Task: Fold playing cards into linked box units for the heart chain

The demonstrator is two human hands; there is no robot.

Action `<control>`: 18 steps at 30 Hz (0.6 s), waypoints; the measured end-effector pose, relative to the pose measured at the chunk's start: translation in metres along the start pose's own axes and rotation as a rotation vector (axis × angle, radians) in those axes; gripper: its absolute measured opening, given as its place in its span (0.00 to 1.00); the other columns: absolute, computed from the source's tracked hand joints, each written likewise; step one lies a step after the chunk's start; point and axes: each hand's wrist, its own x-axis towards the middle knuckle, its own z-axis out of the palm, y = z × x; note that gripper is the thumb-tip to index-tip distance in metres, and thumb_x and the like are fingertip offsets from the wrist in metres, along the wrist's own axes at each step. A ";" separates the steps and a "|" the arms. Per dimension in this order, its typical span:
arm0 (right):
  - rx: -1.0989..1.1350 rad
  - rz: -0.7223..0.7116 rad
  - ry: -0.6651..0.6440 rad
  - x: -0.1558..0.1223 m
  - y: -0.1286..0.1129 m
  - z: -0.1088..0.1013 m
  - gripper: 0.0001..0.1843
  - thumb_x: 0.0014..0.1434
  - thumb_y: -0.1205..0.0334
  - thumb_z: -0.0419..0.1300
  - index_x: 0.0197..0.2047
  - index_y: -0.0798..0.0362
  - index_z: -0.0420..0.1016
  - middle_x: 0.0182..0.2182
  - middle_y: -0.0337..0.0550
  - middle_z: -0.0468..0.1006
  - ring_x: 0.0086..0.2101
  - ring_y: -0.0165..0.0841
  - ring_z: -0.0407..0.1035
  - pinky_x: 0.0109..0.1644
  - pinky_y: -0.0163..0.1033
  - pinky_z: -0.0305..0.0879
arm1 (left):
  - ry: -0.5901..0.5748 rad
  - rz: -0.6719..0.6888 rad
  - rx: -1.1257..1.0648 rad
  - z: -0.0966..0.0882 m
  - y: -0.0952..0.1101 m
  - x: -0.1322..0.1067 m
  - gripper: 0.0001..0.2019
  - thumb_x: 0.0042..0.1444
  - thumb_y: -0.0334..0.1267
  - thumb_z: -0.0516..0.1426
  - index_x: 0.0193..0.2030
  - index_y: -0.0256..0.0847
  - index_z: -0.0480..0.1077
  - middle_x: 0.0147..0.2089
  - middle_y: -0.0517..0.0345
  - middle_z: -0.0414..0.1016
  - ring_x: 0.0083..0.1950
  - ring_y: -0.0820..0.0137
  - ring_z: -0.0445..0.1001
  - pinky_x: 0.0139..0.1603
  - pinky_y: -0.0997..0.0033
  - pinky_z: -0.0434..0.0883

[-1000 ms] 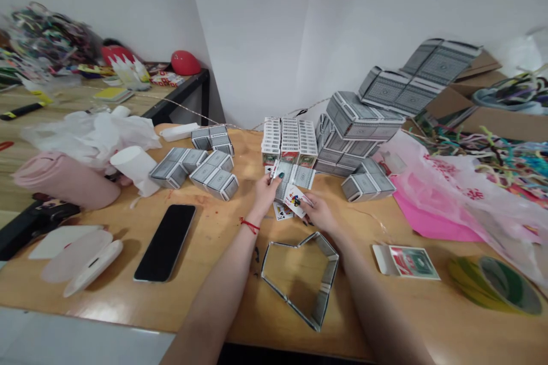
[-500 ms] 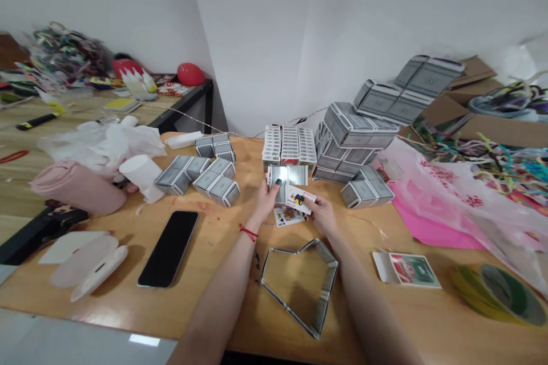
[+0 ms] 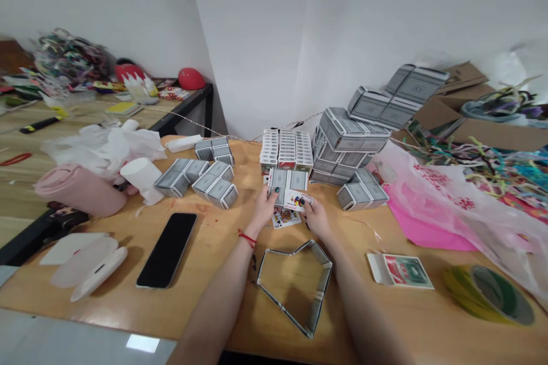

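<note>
My left hand [image 3: 264,208] pinches a strip of grey-backed playing cards [image 3: 287,179] held up above the wooden table [image 3: 205,291]. My right hand [image 3: 315,217] grips a face-up card [image 3: 298,200] with a colourful figure, touching the strip's lower edge. Another face-up card [image 3: 284,218] lies on the table just under both hands. A heart-shaped frame of cards [image 3: 294,285] stands on edge between my forearms.
A black phone [image 3: 167,249] and white lids lie at the left. Folded card blocks [image 3: 214,182] and stacked card boxes [image 3: 349,142] ring the hands. A card pack [image 3: 400,270], a tape roll [image 3: 488,295] and a pink bag [image 3: 454,205] sit to the right.
The view has tilted up a little and shifted. My hands brought the card strip and the face-up card closer together, slightly farther from me; the heart frame stayed put.
</note>
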 end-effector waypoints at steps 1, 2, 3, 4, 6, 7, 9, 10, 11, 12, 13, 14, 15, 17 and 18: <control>-0.004 -0.003 -0.016 0.000 0.000 -0.001 0.17 0.51 0.46 0.51 0.36 0.51 0.67 0.16 0.35 0.64 0.16 0.28 0.56 0.17 0.33 0.50 | -0.004 -0.010 0.002 0.000 -0.001 -0.001 0.13 0.54 0.44 0.51 0.42 0.39 0.61 0.31 0.61 0.65 0.21 0.79 0.62 0.19 0.78 0.63; 0.003 -0.001 -0.036 0.000 0.000 -0.002 0.18 0.51 0.46 0.51 0.36 0.51 0.67 0.15 0.34 0.63 0.16 0.28 0.55 0.17 0.32 0.49 | -0.005 -0.016 0.003 0.000 -0.002 -0.001 0.13 0.54 0.44 0.51 0.42 0.39 0.61 0.30 0.62 0.64 0.21 0.79 0.61 0.18 0.78 0.62; 0.021 0.010 -0.056 0.000 -0.001 -0.003 0.18 0.50 0.46 0.52 0.36 0.52 0.66 0.15 0.33 0.62 0.15 0.27 0.54 0.17 0.32 0.48 | -0.002 -0.018 0.005 -0.001 -0.003 -0.001 0.14 0.54 0.45 0.51 0.43 0.39 0.61 0.30 0.62 0.64 0.21 0.79 0.61 0.18 0.79 0.62; 0.044 0.027 -0.081 0.000 -0.001 -0.004 0.19 0.50 0.46 0.52 0.36 0.52 0.66 0.14 0.32 0.60 0.14 0.26 0.52 0.16 0.31 0.47 | 0.006 -0.019 0.007 -0.001 -0.004 -0.002 0.14 0.54 0.45 0.51 0.43 0.39 0.61 0.30 0.62 0.63 0.21 0.79 0.61 0.18 0.79 0.62; 0.084 0.064 -0.139 -0.001 -0.002 -0.006 0.21 0.49 0.45 0.52 0.38 0.53 0.65 0.14 0.29 0.57 0.13 0.24 0.48 0.16 0.30 0.44 | 0.018 -0.019 0.023 0.000 -0.004 -0.002 0.13 0.54 0.45 0.51 0.41 0.39 0.61 0.29 0.63 0.63 0.20 0.79 0.61 0.18 0.79 0.61; 0.096 0.080 -0.166 0.000 -0.003 -0.007 0.22 0.49 0.45 0.53 0.39 0.53 0.64 0.13 0.28 0.55 0.13 0.23 0.47 0.16 0.30 0.42 | 0.022 -0.014 0.038 0.000 -0.004 -0.002 0.13 0.54 0.45 0.51 0.39 0.39 0.61 0.28 0.64 0.62 0.20 0.79 0.60 0.18 0.79 0.61; 0.104 0.104 -0.205 0.000 -0.004 -0.009 0.23 0.49 0.45 0.53 0.40 0.54 0.64 0.13 0.26 0.53 0.12 0.22 0.45 0.16 0.29 0.41 | 0.029 0.014 0.075 0.000 -0.003 -0.002 0.12 0.54 0.46 0.50 0.35 0.38 0.62 0.26 0.64 0.61 0.22 0.78 0.60 0.20 0.79 0.60; 0.105 0.111 -0.210 0.000 -0.004 -0.010 0.23 0.49 0.45 0.54 0.40 0.54 0.64 0.13 0.26 0.53 0.13 0.22 0.45 0.16 0.29 0.41 | 0.033 0.038 0.094 0.001 -0.003 -0.002 0.11 0.54 0.45 0.50 0.34 0.38 0.62 0.26 0.63 0.62 0.23 0.78 0.60 0.21 0.79 0.61; 0.107 0.115 -0.208 0.001 -0.004 -0.010 0.22 0.48 0.45 0.54 0.40 0.54 0.64 0.13 0.26 0.53 0.13 0.21 0.45 0.16 0.29 0.42 | 0.040 0.065 0.115 0.001 -0.002 -0.003 0.11 0.54 0.45 0.50 0.33 0.38 0.62 0.27 0.63 0.62 0.24 0.77 0.60 0.23 0.79 0.61; 0.111 0.116 -0.203 0.001 -0.004 -0.010 0.22 0.48 0.45 0.54 0.39 0.54 0.64 0.13 0.26 0.54 0.13 0.21 0.45 0.16 0.29 0.42 | 0.050 0.092 0.135 0.001 -0.001 -0.003 0.10 0.55 0.44 0.50 0.34 0.38 0.62 0.28 0.62 0.64 0.26 0.76 0.61 0.25 0.79 0.61; 0.117 0.115 -0.198 0.001 -0.004 -0.010 0.22 0.48 0.45 0.54 0.38 0.54 0.64 0.13 0.27 0.54 0.13 0.21 0.45 0.16 0.29 0.42 | 0.060 0.115 0.153 0.002 0.000 -0.004 0.10 0.55 0.43 0.50 0.35 0.38 0.63 0.29 0.61 0.65 0.28 0.76 0.62 0.27 0.78 0.62; 0.124 0.114 -0.197 0.001 -0.003 -0.009 0.21 0.48 0.45 0.55 0.38 0.53 0.64 0.13 0.27 0.54 0.13 0.21 0.45 0.16 0.29 0.42 | 0.068 0.131 0.168 0.002 0.001 -0.004 0.09 0.55 0.42 0.50 0.35 0.38 0.63 0.31 0.60 0.66 0.30 0.75 0.63 0.29 0.78 0.63; 0.131 0.112 -0.199 0.001 -0.003 -0.008 0.21 0.48 0.45 0.54 0.37 0.53 0.63 0.13 0.27 0.54 0.13 0.22 0.45 0.16 0.29 0.42 | 0.076 0.139 0.178 0.002 0.001 -0.005 0.09 0.55 0.41 0.50 0.36 0.38 0.63 0.32 0.59 0.67 0.32 0.74 0.64 0.31 0.77 0.63; 0.118 0.095 -0.204 0.001 -0.002 -0.007 0.20 0.48 0.44 0.54 0.36 0.52 0.62 0.13 0.27 0.54 0.12 0.22 0.45 0.15 0.29 0.42 | 0.088 0.126 0.179 0.004 0.002 -0.006 0.08 0.54 0.41 0.50 0.36 0.39 0.64 0.34 0.58 0.68 0.34 0.72 0.65 0.34 0.76 0.64; 0.100 0.081 -0.204 0.001 -0.001 -0.007 0.20 0.49 0.43 0.53 0.35 0.51 0.62 0.13 0.27 0.53 0.12 0.22 0.46 0.15 0.30 0.42 | 0.092 0.111 0.174 0.005 0.003 -0.007 0.08 0.54 0.41 0.51 0.37 0.39 0.64 0.34 0.58 0.68 0.34 0.72 0.65 0.35 0.75 0.64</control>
